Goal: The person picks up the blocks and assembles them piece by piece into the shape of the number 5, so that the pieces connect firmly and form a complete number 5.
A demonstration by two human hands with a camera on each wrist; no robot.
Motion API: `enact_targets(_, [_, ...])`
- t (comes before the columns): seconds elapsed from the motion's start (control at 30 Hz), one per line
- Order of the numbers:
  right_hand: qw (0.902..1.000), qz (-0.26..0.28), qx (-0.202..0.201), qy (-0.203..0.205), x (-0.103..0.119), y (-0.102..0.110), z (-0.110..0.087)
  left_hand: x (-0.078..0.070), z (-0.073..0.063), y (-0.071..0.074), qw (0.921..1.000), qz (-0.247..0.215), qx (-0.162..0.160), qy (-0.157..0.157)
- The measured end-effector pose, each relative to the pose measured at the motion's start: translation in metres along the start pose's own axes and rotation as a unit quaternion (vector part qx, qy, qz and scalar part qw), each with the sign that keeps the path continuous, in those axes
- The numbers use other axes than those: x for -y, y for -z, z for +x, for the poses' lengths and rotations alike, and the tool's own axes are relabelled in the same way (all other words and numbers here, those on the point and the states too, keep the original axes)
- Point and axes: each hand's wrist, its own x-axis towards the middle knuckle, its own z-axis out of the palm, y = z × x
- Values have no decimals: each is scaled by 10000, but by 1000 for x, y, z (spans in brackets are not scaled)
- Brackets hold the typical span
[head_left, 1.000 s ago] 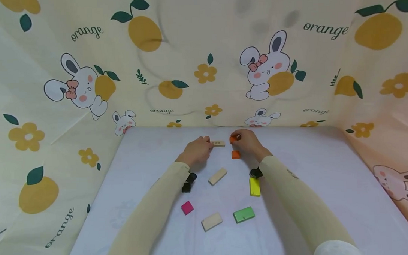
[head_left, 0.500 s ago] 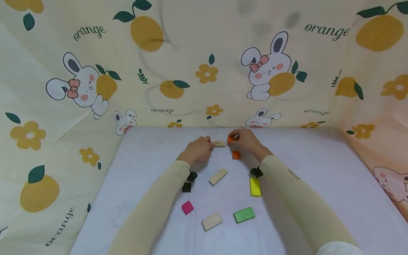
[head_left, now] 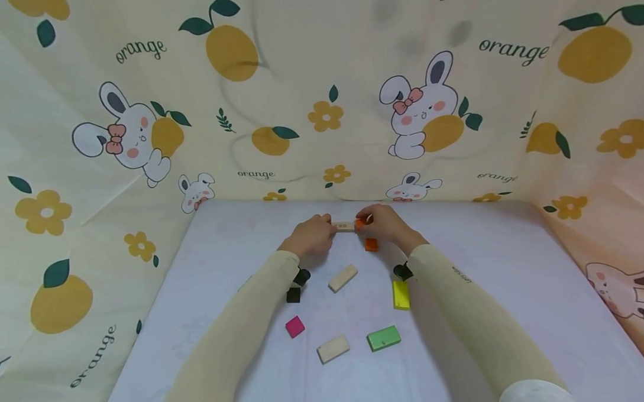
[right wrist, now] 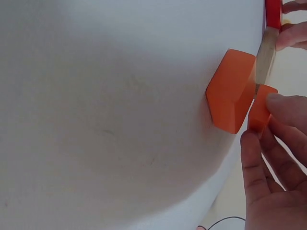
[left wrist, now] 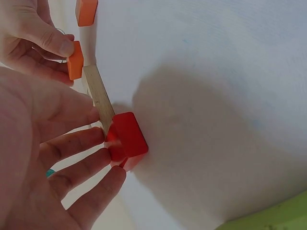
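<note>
My right hand [head_left: 384, 223] pinches a small orange block [right wrist: 260, 110] between thumb and fingers. The block stands right at the end of a narrow wooden block [head_left: 344, 227], in line with it. At that plank's other end is a red block [left wrist: 129, 136], hidden behind my left hand in the head view. My left hand [head_left: 311, 235] reaches over this end, thumb against the wood and extended fingertips [left wrist: 117, 172] touching the red block. A second orange block [head_left: 371, 245] lies just nearer than the row.
Nearer on the white tabletop [head_left: 462, 237] lie a slanted wooden block [head_left: 343, 278], a yellow block [head_left: 401, 295], a crimson block [head_left: 295, 327], another wooden block [head_left: 333, 349] and a green block [head_left: 383, 338]. A printed cloth wall [head_left: 289, 184] rises behind.
The right hand has moved left with its orange block, bringing it up to the end of the wooden block. The left hand has stayed in place.
</note>
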Motion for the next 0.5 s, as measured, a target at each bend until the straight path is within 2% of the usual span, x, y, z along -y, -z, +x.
enact_targets(0.2, [9999, 49, 89, 70, 3, -1, 1, 1, 1, 1, 10000, -42, 56, 26])
enact_targets(0.5, [9998, -152, 120, 76, 4, -3, 3, 1, 2, 0, 10000, -72, 50, 19])
